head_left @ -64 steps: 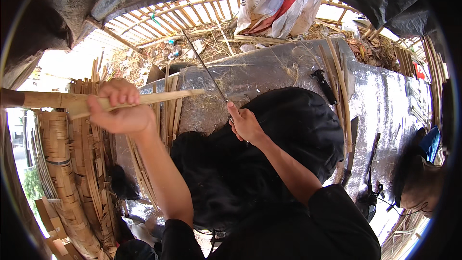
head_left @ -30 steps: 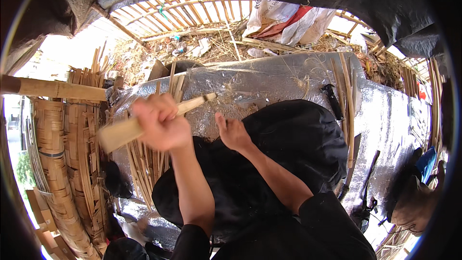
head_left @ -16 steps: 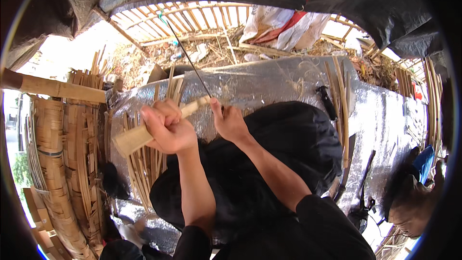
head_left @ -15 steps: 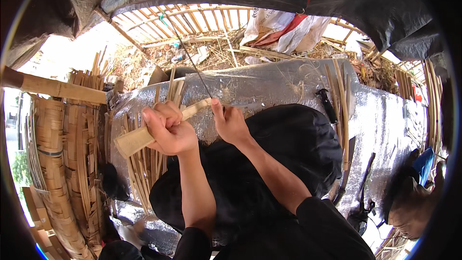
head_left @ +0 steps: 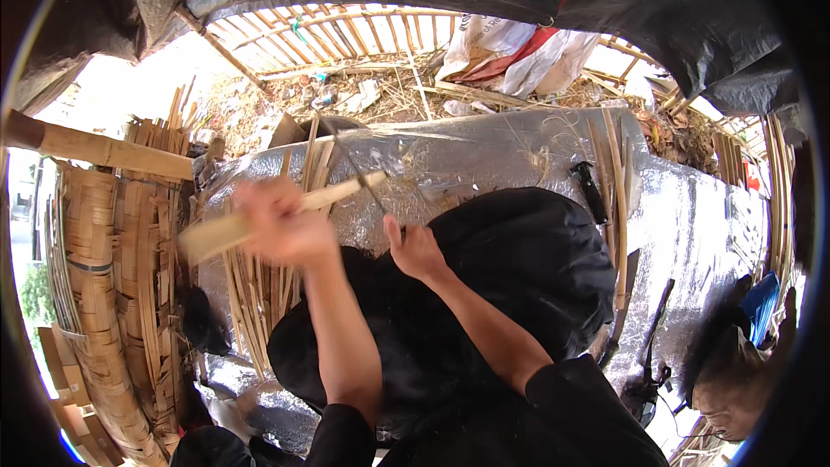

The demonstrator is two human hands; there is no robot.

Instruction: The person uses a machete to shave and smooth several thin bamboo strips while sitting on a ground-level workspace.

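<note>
My left hand (head_left: 285, 220), blurred by motion, is closed around a pale split piece of bamboo (head_left: 334, 195). One end of the bamboo sticks out to the left of the fist, the other points toward the far right. In my closed right hand (head_left: 415, 249) is what looks like a long knife (head_left: 373, 195), its thin dark blade slanting up and away to the left. The blade crosses the bamboo near its far tip; I cannot tell if they touch. The knife's handle is mostly hidden in the fist. Both hands are above my lap in black cloth (head_left: 519, 268).
Thin bamboo strips (head_left: 246, 311) lie left of my lap, and long ones (head_left: 618, 207) lie right beside a black tool (head_left: 589, 193). Silvery sheeting (head_left: 683, 233) covers the ground. A woven bamboo stack (head_left: 86, 242) stands left. Another person (head_left: 735, 380) is at the lower right.
My left hand has moved left and slightly down with the bamboo. My right hand has dropped a little toward my lap, away from the bamboo's tip, and the knife blade has swung lower.
</note>
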